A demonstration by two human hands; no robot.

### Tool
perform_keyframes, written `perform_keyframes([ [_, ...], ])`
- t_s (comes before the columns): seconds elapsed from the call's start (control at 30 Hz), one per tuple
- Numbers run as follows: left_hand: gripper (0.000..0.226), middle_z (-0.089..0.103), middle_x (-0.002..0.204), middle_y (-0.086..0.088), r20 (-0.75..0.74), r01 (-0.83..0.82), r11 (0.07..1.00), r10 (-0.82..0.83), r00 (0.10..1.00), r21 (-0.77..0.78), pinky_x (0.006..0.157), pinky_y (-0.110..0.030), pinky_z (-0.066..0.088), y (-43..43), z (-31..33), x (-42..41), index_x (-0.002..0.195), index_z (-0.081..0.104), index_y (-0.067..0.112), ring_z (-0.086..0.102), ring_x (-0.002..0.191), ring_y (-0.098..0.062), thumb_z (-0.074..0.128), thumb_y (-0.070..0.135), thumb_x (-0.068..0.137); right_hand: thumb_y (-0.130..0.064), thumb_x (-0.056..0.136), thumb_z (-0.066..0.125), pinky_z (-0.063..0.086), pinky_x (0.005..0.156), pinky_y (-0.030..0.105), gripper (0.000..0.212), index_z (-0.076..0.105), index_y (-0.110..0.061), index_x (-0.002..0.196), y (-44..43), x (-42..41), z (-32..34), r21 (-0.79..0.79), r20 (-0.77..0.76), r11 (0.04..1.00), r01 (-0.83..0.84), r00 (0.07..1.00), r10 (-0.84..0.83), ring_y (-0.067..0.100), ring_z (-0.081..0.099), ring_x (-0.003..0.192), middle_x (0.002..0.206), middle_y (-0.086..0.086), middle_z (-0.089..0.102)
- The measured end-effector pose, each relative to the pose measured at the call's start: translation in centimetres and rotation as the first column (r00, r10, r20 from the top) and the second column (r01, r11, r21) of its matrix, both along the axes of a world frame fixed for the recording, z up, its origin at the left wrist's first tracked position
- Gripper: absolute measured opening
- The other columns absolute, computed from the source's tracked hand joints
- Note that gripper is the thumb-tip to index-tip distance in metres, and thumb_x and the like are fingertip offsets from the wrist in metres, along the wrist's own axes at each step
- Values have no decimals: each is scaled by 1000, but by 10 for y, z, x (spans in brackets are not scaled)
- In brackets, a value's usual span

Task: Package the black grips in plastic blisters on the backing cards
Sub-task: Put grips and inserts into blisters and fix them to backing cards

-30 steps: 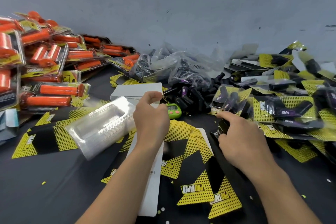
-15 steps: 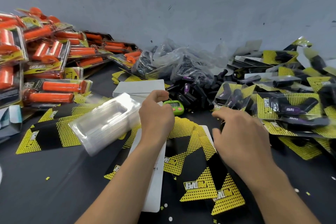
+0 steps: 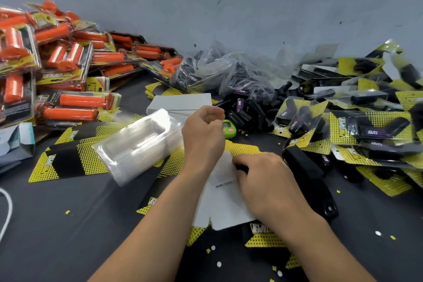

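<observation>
On the near table edge: dark matte table (image 3: 68,236), dotted with tiny yellow and white paper punchings (image 3: 219,264).
Backing cards (image 3: 265,236): flat, glossy, yellow dot-print with black bands, fanned under both forearms.
White card (image 3: 224,208): plain matte, notched lower edge, lying across the printed cards.
Right hand (image 3: 270,185): palm down, fingers curled over the white card's far edge, gripping it; something dark under the fingertips, unclear.
Black tool (image 3: 309,181): long, matte, just right of that hand.
Left hand (image 3: 203,135): raised, loosely fisted, thumb against forefinger; holding anything or not, cannot tell.
Blister stack (image 3: 135,144): clear, ribbed, nested trays, tilted, its end touching the left hand.
Green timer (image 3: 229,127): small, rounded.
Black grips (image 3: 247,114): loose smooth tubes, heaped beyond the timer, spilling from a crinkled clear bag (image 3: 224,71).
Packed black grips (image 3: 370,130): shiny pile, right.
Orange grip packs (image 3: 68,64): heaped left.
</observation>
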State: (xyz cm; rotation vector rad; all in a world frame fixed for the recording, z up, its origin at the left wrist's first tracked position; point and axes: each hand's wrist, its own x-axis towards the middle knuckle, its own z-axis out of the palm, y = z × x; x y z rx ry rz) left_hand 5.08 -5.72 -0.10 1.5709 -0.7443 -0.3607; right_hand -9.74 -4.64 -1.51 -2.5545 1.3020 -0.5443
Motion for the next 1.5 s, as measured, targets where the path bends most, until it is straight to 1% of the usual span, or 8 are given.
perform_keyframes([
  [0.13, 39, 74, 78, 18, 135, 15, 995, -1, 991, -102, 72, -10, 47, 6, 8, -4, 79, 75, 26, 68, 82, 4, 52, -5, 84, -32, 98, 58, 40, 106, 31, 38, 63, -34, 136, 1, 4, -2, 56, 206, 997, -48, 978, 35, 15, 47, 133, 137, -9, 60],
  [0.3, 35, 73, 89, 17, 508, -23, 975, 134, 851, -219, 77, -1, 38, 30, 35, -3, 85, 77, 29, 61, 87, 1, 51, 5, 86, -49, 94, 58, 20, 122, 34, 56, 49, -34, 147, 4, 7, -11, 125, 33, 974, -191, 982, 188, 15, 25, 146, 155, -13, 42],
  [0.47, 36, 68, 132, 0, 742, -343, 897, 25, 670, 280, 102, -39, 45, 62, 64, 55, 124, 71, 34, 58, 124, -24, 69, 18, 92, -40, 97, 54, 34, 113, 33, 48, 51, -35, 144, 1, 8, -16, 126, 138, 988, -88, 988, 70, 12, 37, 133, 142, -16, 50],
  [0.67, 43, 68, 125, 2, 614, -340, 670, -218, 759, 659, 90, -43, 58, 90, 65, 113, 130, 67, 28, 62, 105, -22, 75, 18, 89, -35, 98, 55, 38, 112, 33, 42, 59, -32, 140, 3, 8, -13, 91, 122, 995, -35, 992, 24, 14, 43, 131, 139, -14, 56],
  [1.2, 5, 53, 77, 6, 792, -573, 703, 22, 610, 422, 63, -33, 35, 86, 61, 115, 101, 65, 27, 53, 72, -22, 62, 27, 97, -39, 97, 61, 36, 109, 28, 39, 62, -32, 136, 8, 6, -6, 146, 139, 988, -43, 990, 22, 10, 46, 131, 144, -15, 54],
  [1.3, 4, 52, 67, 10, 840, -606, 772, 192, 508, 190, 53, -26, 22, 92, 75, 109, 102, 64, 27, 38, 54, -13, 63, 26, 99, -42, 96, 63, 33, 101, 22, 44, 60, -34, 140, 9, 6, -4, 136, 234, 990, -35, 972, 2, 9, 45, 134, 148, -14, 53],
  [1.37, 10, 68, 76, 7, 845, -507, 861, 238, 478, 45, 53, -25, 29, 91, 82, 94, 103, 66, 32, 46, 57, -17, 64, 23, 98, -55, 93, 64, 35, 96, 21, 55, 52, -43, 145, 9, 4, 1, 124, 371, 991, -48, 929, -1, 2, 51, 125, 138, -21, 57],
  [1.5, 11, 72, 76, 20, 749, -65, 961, -164, 642, 267, 77, -35, 60, 71, 75, 48, 91, 76, 40, 70, 77, -8, 74, 29, 91, -72, 78, 68, 55, 69, 25, 61, 53, -55, 135, 6, -3, 21, 416, 750, 845, -336, 653, -109, 9, 73, 86, 115, -14, 76],
])
